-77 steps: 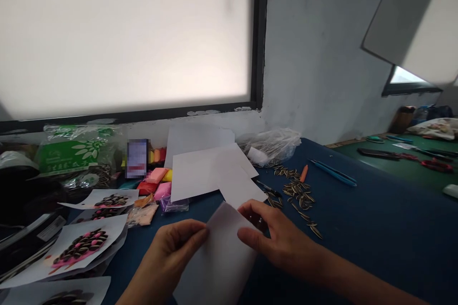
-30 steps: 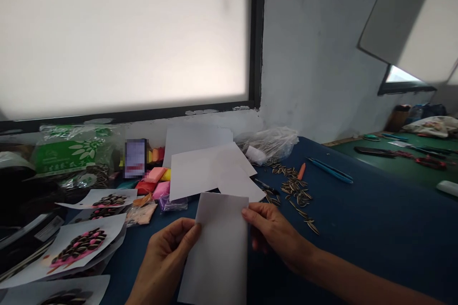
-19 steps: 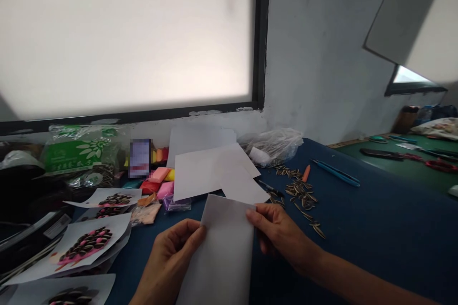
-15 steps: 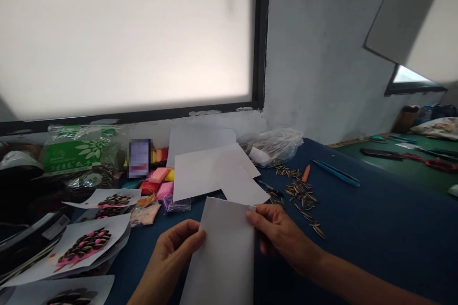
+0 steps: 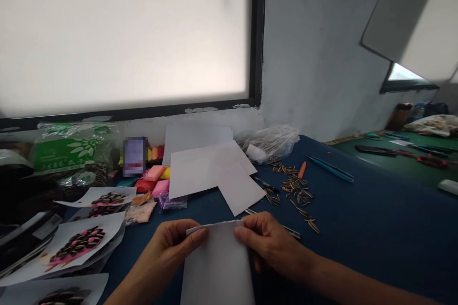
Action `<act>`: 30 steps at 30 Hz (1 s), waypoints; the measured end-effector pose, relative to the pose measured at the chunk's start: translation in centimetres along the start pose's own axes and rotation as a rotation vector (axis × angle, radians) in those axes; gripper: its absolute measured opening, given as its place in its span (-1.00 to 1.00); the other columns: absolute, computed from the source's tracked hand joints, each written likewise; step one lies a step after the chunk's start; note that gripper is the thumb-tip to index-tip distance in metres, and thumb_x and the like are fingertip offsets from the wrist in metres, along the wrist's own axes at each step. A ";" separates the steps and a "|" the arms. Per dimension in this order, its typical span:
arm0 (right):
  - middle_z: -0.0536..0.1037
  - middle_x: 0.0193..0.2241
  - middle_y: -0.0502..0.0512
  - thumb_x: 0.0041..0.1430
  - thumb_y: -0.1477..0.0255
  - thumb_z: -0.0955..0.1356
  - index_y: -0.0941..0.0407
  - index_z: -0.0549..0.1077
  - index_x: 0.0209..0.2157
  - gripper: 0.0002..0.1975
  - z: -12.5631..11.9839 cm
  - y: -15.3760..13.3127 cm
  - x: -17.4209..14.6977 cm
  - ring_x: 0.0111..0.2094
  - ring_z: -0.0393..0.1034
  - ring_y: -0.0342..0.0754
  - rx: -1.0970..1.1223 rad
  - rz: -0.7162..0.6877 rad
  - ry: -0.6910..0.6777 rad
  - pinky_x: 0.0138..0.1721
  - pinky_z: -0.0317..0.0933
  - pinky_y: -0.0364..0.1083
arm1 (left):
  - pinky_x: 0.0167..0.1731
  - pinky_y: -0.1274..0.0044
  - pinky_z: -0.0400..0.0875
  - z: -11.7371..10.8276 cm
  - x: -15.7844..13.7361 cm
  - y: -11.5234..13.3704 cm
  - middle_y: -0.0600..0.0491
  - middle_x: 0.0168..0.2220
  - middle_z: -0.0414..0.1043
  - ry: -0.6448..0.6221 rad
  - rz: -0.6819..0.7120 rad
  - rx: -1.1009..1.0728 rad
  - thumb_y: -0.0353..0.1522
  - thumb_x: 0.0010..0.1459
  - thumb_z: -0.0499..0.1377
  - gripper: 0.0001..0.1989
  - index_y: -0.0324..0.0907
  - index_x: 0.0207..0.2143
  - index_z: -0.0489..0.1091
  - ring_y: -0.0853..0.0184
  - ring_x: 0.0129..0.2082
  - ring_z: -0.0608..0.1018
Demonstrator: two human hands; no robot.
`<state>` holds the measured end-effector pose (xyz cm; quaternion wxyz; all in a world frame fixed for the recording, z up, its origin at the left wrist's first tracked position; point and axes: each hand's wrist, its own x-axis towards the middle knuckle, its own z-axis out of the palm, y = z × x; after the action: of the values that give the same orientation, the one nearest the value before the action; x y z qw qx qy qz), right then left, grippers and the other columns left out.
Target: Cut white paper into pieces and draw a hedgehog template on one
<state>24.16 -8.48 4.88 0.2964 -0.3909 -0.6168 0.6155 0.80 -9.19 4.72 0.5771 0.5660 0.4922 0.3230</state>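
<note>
A folded white sheet of paper (image 5: pixel 218 267) lies low on the blue table (image 5: pixel 375 228) in front of me. My left hand (image 5: pixel 168 248) pinches its top left corner and my right hand (image 5: pixel 266 243) pinches its top right corner, both pressing along the top fold. More white sheets (image 5: pixel 211 167) lie spread just beyond the hands. A scatter of striped sunflower seeds (image 5: pixel 295 190) lies to the right of those sheets, with an orange tool (image 5: pixel 302 170) beside it.
Cards bearing seed-and-pink-clay pictures (image 5: pixel 80 243) lie at the left. Coloured clay blocks (image 5: pixel 155 178), a green seed bag (image 5: pixel 71 152) and a clear plastic bag (image 5: pixel 272 140) line the wall. Blue pens (image 5: pixel 331 169) lie at right; a green table with scissors (image 5: pixel 432 161) stands beyond.
The sheet was held up with its top edge raised; now it has been brought down toward me, and both hands pinch the fold at its top edge.
</note>
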 end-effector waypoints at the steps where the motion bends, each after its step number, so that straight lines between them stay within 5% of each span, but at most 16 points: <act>1: 0.30 -0.61 -0.11 0.19 0.03 0.34 0.16 0.35 -0.51 -0.53 0.0 0.0 0.0 -0.68 0.18 -0.27 -0.001 0.004 0.002 -0.69 0.03 -0.28 | -0.47 0.59 0.28 0.1 0.0 -0.2 0.06 -0.46 0.52 0.014 0.017 0.002 0.08 0.08 0.29 -0.52 -0.18 -0.42 0.53 0.32 -0.45 0.47; 4: 0.30 -0.64 -0.11 0.24 0.02 0.29 0.16 0.35 -0.48 -0.52 0.1 0.0 0.0 -0.71 0.20 -0.27 0.006 0.004 0.006 -0.73 -0.04 -0.29 | -0.43 0.56 0.33 0.3 0.0 -0.5 0.04 -0.44 0.54 0.056 0.036 0.025 0.07 0.09 0.27 -0.53 -0.17 -0.40 0.54 0.27 -0.42 0.50; 9: 0.32 -0.64 -0.12 0.25 0.02 0.29 0.16 0.33 -0.50 -0.51 0.1 0.2 0.2 -0.73 0.19 -0.29 0.004 -0.028 -0.026 -0.73 -0.02 -0.30 | -0.14 0.37 0.41 0.4 0.3 1.4 -0.04 -0.11 0.58 0.169 0.167 0.303 0.02 0.03 0.25 -0.48 -0.08 -0.06 0.54 0.05 -0.10 0.54; 11: 0.31 -0.66 -0.13 0.23 -0.01 0.30 0.16 0.36 -0.48 -0.51 0.2 0.2 0.2 -0.74 0.18 -0.27 0.004 -0.036 -0.023 -0.74 -0.02 -0.28 | -0.08 0.32 0.36 0.9 0.7 2.9 -0.05 -0.09 0.57 0.167 0.262 0.563 -0.03 0.12 0.16 -0.58 -0.07 -0.11 0.57 0.03 -0.07 0.52; 14: 0.31 -0.67 -0.13 0.21 -0.05 0.29 0.17 0.40 -0.43 -0.48 0.3 -0.1 0.1 -0.73 0.20 -0.25 -0.012 -0.044 -0.012 -0.73 -0.01 -0.27 | -0.23 0.36 0.28 2.3 1.7 4.9 -0.05 -0.36 0.57 -0.017 0.407 0.900 -0.21 0.25 0.03 -0.66 -0.09 -0.34 0.59 0.09 -0.29 0.51; 18: 0.31 -0.66 -0.12 0.20 -0.09 0.27 0.17 0.39 -0.43 -0.44 0.1 -0.5 0.1 -0.72 0.21 -0.24 -0.023 -0.032 0.024 -0.72 -0.01 -0.26 | -0.49 0.48 0.14 3.5 2.9 6.0 0.03 -0.57 0.40 -0.064 0.387 0.903 -0.32 0.23 0.02 -0.65 -0.12 -0.60 0.39 0.23 -0.50 0.40; 30: 0.29 -0.73 -0.13 0.16 -0.09 0.30 0.14 0.34 -0.49 -0.46 0.2 -0.5 0.2 -0.74 0.20 -0.23 -0.022 0.022 0.041 -0.75 -0.04 -0.27 | -0.48 0.54 0.23 3.4 4.0 4.8 0.03 -0.43 0.50 -0.099 0.339 0.655 -0.25 0.23 0.02 -0.71 -0.16 -0.43 0.44 0.24 -0.43 0.47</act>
<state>23.81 -8.39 5.32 0.2979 -0.4134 -0.6132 0.6036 6.13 -5.90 8.15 0.3269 0.8091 0.4401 0.2116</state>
